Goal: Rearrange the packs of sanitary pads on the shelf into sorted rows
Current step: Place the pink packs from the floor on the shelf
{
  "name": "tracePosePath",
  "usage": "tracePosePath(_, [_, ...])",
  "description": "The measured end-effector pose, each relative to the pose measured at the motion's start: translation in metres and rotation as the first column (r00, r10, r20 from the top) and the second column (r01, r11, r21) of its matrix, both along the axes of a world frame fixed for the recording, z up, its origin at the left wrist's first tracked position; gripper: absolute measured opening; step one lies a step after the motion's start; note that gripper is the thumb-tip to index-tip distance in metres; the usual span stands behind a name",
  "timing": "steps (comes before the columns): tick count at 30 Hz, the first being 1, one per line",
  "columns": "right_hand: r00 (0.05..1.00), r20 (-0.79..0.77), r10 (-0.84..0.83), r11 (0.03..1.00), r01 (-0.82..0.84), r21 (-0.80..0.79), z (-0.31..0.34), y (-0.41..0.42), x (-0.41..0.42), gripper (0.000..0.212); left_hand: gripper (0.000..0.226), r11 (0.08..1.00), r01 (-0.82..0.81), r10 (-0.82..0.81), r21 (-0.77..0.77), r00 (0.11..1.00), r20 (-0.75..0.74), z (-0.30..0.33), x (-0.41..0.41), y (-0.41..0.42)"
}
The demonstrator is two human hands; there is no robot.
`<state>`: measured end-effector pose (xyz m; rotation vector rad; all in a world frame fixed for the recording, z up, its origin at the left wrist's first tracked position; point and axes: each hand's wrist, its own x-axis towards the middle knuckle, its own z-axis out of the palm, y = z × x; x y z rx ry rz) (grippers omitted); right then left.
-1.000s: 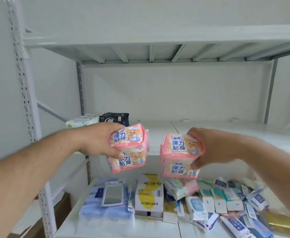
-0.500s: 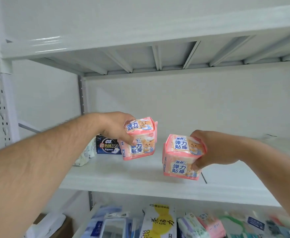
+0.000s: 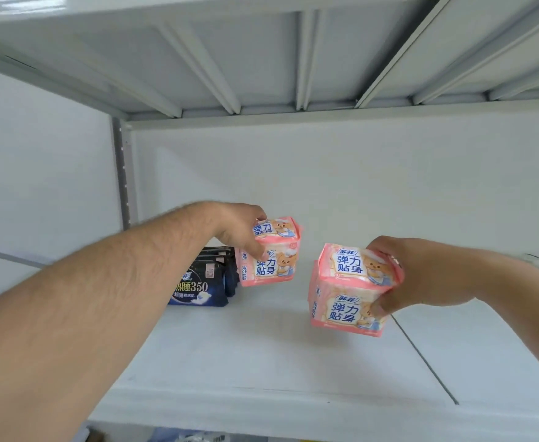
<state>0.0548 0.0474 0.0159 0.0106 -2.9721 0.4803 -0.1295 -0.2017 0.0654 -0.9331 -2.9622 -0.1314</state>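
Placing step: pink packs going onto the shelf (image 3: 261, 362)

Left hand (image 3: 239, 229) and right hand (image 3: 421, 275) each have fingers clamped on stacked pink packs (image 3: 269, 253) (image 3: 351, 290); next, probably set them beside the dark packs (image 3: 202, 282).

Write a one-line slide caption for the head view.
Each hand, left hand and right hand, grips stacked pink packs over the white shelf, beside dark blue packs.

Pink packs: four — two stacked in the left hand (image 3: 241, 229), i.e. the left pink pair (image 3: 269, 252), and two in the right hand (image 3: 421, 275), the right pink pair (image 3: 351, 290). Dark navy packs (image 3: 207, 282): a row on the shelf (image 3: 261, 362) — at least three, exact count unclear.
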Motion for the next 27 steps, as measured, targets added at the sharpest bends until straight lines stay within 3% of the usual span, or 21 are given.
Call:
tracePosePath(4, [1.000,0.012,-0.009,1.000,0.009,-0.011,-0.002,-0.008,-0.033,0.060,0.096,0.997,0.021,-0.020,-0.068,1.000,0.012,-0.012,-0.047,0.013])
tracePosePath(14, [0.996,0.091,-0.015,0.999,0.018,-0.033,-0.020,-0.016,-0.104,0.062,0.083,0.975,0.098,-0.077,-0.199,0.991,0.112,-0.041,-0.126,0.034])
tracePosePath(19, [0.993,0.112,-0.020,0.999,0.023,-0.026,-0.024,-0.022,-0.125,0.065,0.089,0.975,0.107,-0.100,-0.195,0.994,0.047,-0.045,-0.134,0.029])
tracePosePath(21, [0.992,0.121,-0.024,0.999,0.028,-0.033,-0.023,-0.025,-0.131,0.066,0.079,0.981,0.133,-0.125,-0.138,0.990,0.064,-0.042,-0.135,0.025])
tracePosePath(24, [0.991,0.129,-0.033,0.998,0.038,-0.040,-0.023,-0.030,-0.140,0.064,0.042,0.979,0.193,-0.191,-0.063,0.981,0.034,-0.041,-0.139,0.020])
tracePosePath(27, [0.992,0.126,-0.029,0.998,0.035,-0.042,-0.020,-0.040,-0.150,0.062,0.032,0.977,0.210,-0.208,-0.040,0.977,0.045,-0.042,-0.143,0.017])
